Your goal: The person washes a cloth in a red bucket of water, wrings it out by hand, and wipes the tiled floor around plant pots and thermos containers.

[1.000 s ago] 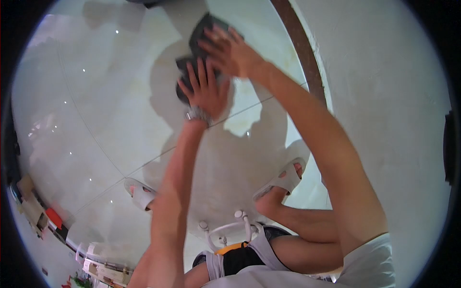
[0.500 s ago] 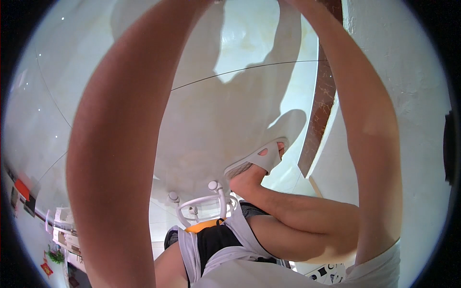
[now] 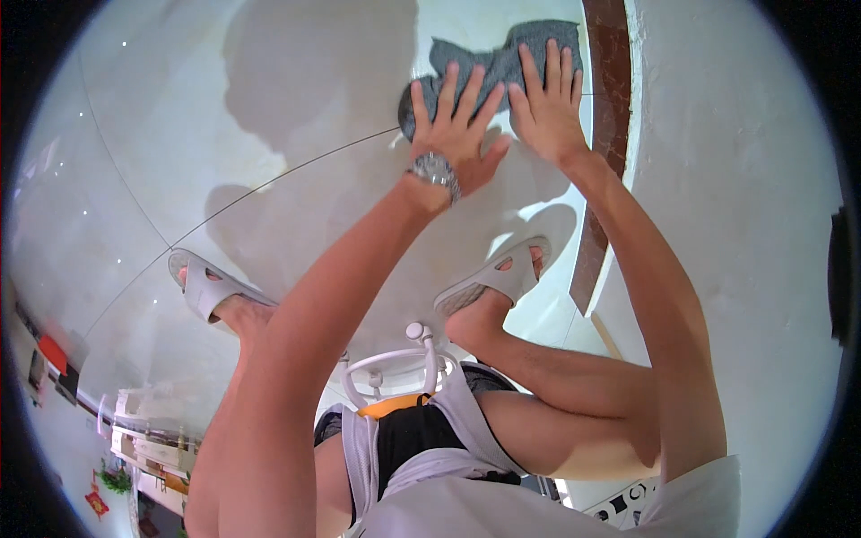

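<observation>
A crumpled grey cloth lies on the shiny tiled floor, close to the brown skirting strip. My left hand, with a silver watch on its wrist, is spread over the cloth's left part, fingertips on the fabric. On the cloth's right part rests my right hand, fingers stretched out and palm down. Neither hand grips the cloth. The two hands are side by side, their thumbs toward each other and slightly apart.
A dark brown skirting strip runs along the white wall on the right. My feet wear grey slippers on either side. A white-legged stool with an orange seat is beneath me. Shelves with goods stand far left.
Both hands have come back from the top edge into view, with the grey cloth under them. My left arm has swung inward, and my left foot now shows.
</observation>
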`<action>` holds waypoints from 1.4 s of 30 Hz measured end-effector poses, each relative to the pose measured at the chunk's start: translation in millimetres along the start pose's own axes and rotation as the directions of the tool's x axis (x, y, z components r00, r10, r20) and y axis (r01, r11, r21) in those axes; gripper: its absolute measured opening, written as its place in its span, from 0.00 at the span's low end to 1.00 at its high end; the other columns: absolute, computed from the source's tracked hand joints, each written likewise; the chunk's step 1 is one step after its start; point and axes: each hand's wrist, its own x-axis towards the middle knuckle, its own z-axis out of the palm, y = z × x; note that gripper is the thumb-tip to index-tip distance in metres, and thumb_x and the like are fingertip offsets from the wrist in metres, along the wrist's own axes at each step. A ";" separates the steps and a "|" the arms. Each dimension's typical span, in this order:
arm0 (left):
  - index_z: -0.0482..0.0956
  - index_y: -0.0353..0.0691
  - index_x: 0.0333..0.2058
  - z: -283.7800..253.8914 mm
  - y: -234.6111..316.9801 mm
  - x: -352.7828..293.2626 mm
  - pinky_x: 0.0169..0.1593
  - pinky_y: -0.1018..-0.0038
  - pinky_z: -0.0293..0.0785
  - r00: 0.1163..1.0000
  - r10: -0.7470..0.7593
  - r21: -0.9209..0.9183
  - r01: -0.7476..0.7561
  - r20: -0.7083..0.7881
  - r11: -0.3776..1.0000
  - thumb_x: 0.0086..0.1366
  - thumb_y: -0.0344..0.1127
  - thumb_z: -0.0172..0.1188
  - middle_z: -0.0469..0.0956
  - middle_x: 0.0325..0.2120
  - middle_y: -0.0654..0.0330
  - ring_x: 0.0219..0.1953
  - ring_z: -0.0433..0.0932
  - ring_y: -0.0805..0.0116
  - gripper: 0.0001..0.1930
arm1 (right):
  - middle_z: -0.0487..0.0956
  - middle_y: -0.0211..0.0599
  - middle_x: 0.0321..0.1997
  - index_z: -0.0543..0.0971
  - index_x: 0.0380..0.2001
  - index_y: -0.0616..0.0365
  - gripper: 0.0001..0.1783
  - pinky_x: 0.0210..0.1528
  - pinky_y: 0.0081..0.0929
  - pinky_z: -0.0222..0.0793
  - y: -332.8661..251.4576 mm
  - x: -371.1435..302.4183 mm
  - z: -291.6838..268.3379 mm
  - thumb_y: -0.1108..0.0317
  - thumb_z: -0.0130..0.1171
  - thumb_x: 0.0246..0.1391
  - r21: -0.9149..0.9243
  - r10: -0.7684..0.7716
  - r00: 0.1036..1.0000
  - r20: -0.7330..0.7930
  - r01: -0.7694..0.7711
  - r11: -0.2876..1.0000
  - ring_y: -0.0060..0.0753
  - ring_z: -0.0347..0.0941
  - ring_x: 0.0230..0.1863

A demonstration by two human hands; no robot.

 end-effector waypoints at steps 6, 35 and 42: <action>0.62 0.54 0.64 9.2 -22.4 47.0 0.65 0.35 0.32 0.989 0.101 0.097 -0.091 -0.110 0.991 0.67 0.57 0.39 0.50 0.69 0.62 0.71 0.43 0.56 0.29 | 0.36 0.65 0.72 0.47 0.69 0.59 0.35 0.71 0.56 0.23 20.3 44.2 -4.7 0.51 0.34 0.64 -0.057 -0.072 0.996 -0.051 0.070 0.996 0.66 0.28 0.73; 0.56 0.59 0.66 -32.0 -72.9 19.6 0.65 0.37 0.28 0.982 0.109 0.239 -0.145 0.157 0.960 0.66 0.60 0.40 0.43 0.70 0.57 0.71 0.37 0.48 0.31 | 0.36 0.57 0.73 0.47 0.69 0.53 0.41 0.69 0.59 0.26 -29.0 32.2 -0.8 0.41 0.38 0.60 -0.078 -0.172 0.984 -0.055 0.167 0.983 0.63 0.28 0.72; 0.52 0.54 0.68 -35.7 -1.5 89.6 0.67 0.41 0.23 0.919 -0.149 0.137 0.105 0.366 0.985 0.68 0.60 0.30 0.35 0.71 0.54 0.71 0.30 0.47 0.33 | 0.28 0.60 0.73 0.36 0.70 0.57 0.42 0.71 0.52 0.12 10.8 25.2 -0.2 0.43 0.30 0.62 -0.058 0.168 0.980 0.105 -0.163 0.985 0.60 0.17 0.73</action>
